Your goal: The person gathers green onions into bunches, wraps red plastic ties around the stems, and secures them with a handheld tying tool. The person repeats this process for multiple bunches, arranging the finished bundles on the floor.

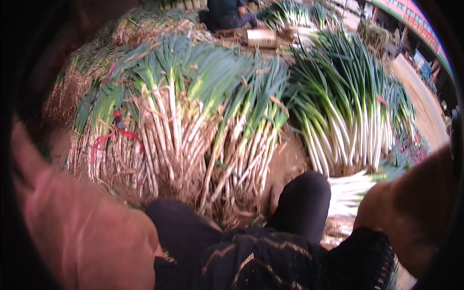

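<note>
Both of my hands are out of view; only my bent arms show, large at the left and right edges. Before my knees, a wide heap of long green onions with soil-covered, dry-skinned stalks [174, 130] leans upright, roots down. Right of it stands a cleaner bunch with white stalks and dark green leaves [348, 119]. More peeled white stalks [348, 192] lie beside my right knee. A red tie [132, 136] and a small tool with a red and black handle [117, 117] rest on the onions at left; the tool's kind cannot be told.
Another person [224, 14] sits beyond the heap, near a cardboard box [261, 38]. Further onion bunches [290, 14] stand at the back, with more at the left. Bare soil [290, 156] shows between the two nearest heaps. A pale road [420, 98] and a pink building [409, 14] lie at right.
</note>
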A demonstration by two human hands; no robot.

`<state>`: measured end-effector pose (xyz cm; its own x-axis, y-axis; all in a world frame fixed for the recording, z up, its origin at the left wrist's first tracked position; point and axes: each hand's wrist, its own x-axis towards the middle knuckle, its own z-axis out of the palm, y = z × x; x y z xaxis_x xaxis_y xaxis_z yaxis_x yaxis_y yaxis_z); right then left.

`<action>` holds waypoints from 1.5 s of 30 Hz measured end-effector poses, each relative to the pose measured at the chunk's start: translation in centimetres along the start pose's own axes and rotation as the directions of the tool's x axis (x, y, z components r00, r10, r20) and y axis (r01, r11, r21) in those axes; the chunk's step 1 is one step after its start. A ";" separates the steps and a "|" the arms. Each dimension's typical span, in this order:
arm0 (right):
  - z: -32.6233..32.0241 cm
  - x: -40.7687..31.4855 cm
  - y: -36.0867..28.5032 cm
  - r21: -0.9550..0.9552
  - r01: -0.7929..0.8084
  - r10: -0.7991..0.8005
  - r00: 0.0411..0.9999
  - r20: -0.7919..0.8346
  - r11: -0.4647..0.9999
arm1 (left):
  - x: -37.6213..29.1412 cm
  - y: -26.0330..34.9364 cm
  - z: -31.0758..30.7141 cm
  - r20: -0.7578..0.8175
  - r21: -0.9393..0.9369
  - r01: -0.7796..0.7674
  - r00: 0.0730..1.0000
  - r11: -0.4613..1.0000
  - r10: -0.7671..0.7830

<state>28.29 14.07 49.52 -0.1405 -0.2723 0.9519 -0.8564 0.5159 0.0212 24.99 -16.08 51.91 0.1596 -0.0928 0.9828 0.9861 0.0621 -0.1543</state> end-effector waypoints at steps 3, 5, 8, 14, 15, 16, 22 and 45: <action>0.2 -2.1 -0.1 0.146 -0.118 0.139 0.979 -0.148 0.982 | -3.9 -1.1 0.7 0.092 0.056 0.245 0.964 0.968 -0.249; 1.4 -3.8 0.9 0.323 -0.331 0.399 0.900 -0.173 0.887 | -8.0 -2.1 1.3 0.166 0.113 0.525 0.827 0.844 -0.537; 3.8 -9.1 5.2 0.572 -0.704 0.859 0.513 -0.002 0.422 | -17.0 -3.9 4.4 0.233 0.130 0.945 0.266 0.301 -0.935; 16.7 -31.8 17.8 0.664 -0.565 0.851 -0.475 0.223 -0.490 | -36.0 -4.1 6.0 0.129 0.609 0.700 -0.552 -0.373 -0.824; 18.0 -40.4 19.6 0.700 -0.547 0.874 -0.418 0.247 -0.460 | -38.9 -4.5 7.5 0.161 0.703 0.621 -0.614 -0.347 -0.773; 19.7 -45.6 20.2 0.618 -0.589 0.831 -0.515 0.210 -0.521 | -41.9 -4.6 8.4 0.168 0.777 0.547 -0.656 -0.311 -0.735; 28.3 -56.2 15.4 -0.017 -0.743 0.742 -0.670 0.026 -0.669 | -53.1 -2.6 8.9 0.163 0.982 0.173 -0.577 0.075 -0.800; 31.7 -58.7 13.0 -0.142 -0.805 0.817 -0.559 -0.142 -0.576 | -56.4 -3.0 11.5 0.209 0.976 0.169 -0.546 0.138 -0.811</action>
<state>9.63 10.99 -15.77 -0.5499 0.6893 -0.4717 0.6772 0.0375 -0.7348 12.45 0.37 -1.89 -0.8967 0.2083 -0.3906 0.1176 0.9627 0.2435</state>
